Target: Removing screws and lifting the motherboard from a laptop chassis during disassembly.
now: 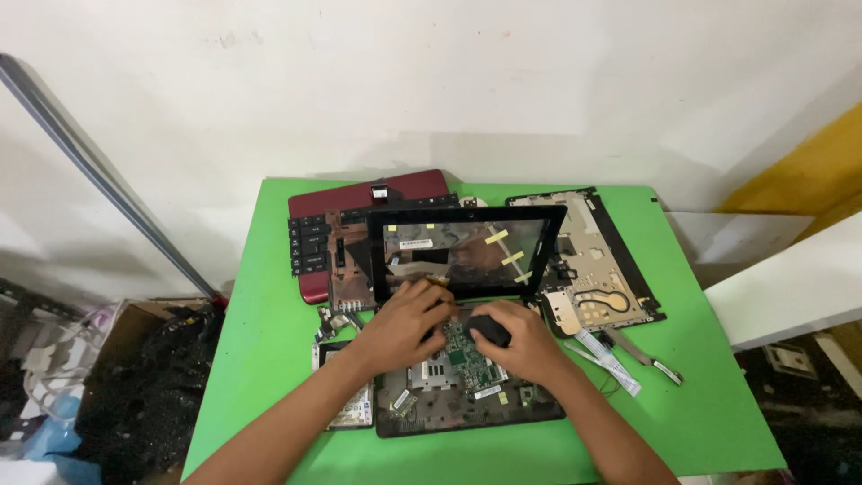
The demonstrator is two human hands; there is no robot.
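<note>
The open laptop base (467,395) lies under both hands, long side left to right. Right hand (521,341) grips a small black part (489,330); left hand (404,323) presses down, fingers curled, holding nothing I can see.

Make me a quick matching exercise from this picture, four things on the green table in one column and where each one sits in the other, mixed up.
Things:
1. red lid
2. black screen frame
3. hard drive
4. white ribbon cable

Places:
A. right of the right hand
B. far left corner of the pile
C. under the left forearm
D. propped up behind both hands

Pairs: 1-B, 2-D, 3-C, 4-A
</note>
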